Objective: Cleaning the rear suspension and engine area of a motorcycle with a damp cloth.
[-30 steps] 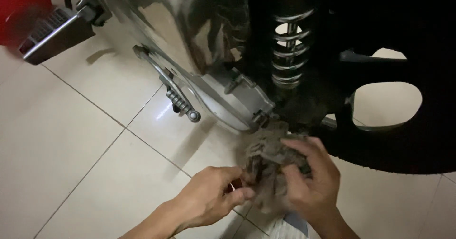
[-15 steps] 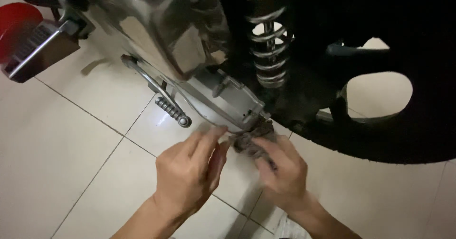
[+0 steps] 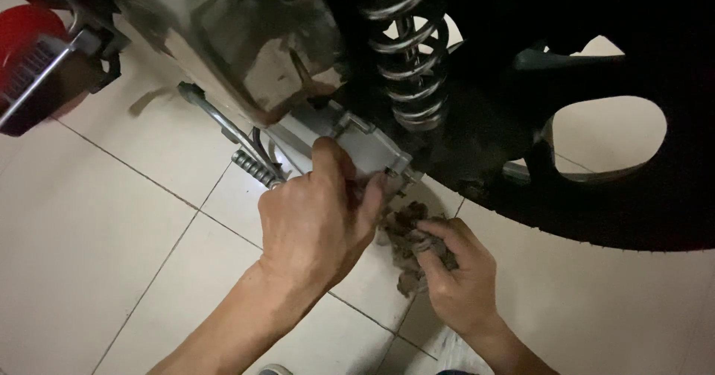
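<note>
Grey, grimy cloth first: a crumpled rag [image 3: 414, 242] is bunched in the right hand [image 3: 460, 280], fingers curled tight around it, just below the motorcycle's engine casing [image 3: 350, 140] and above the pale tiled floor [image 3: 112, 256]. It sits low and close, likely so it stays within reach of the metal being worked on. Over to the left hand [image 3: 316, 222]: it's up against the underside edge of that casing, fingers folded round the lip, gripping the metal itself rather than any tool I can make out. That hold looks like bracing or feeling along the part. Beside it, the ribbed kick-start lever [image 3: 253, 168] juts out, and the coiled shock spring [image 3: 410, 70] rises behind. The dark rear tyre [image 3: 618, 211] sweeps across the right. Hard to read: the left fingertips vanish behind the casing, the upper right is near black, and a red object [image 3: 30, 32] at the left edge is cut off.
</note>
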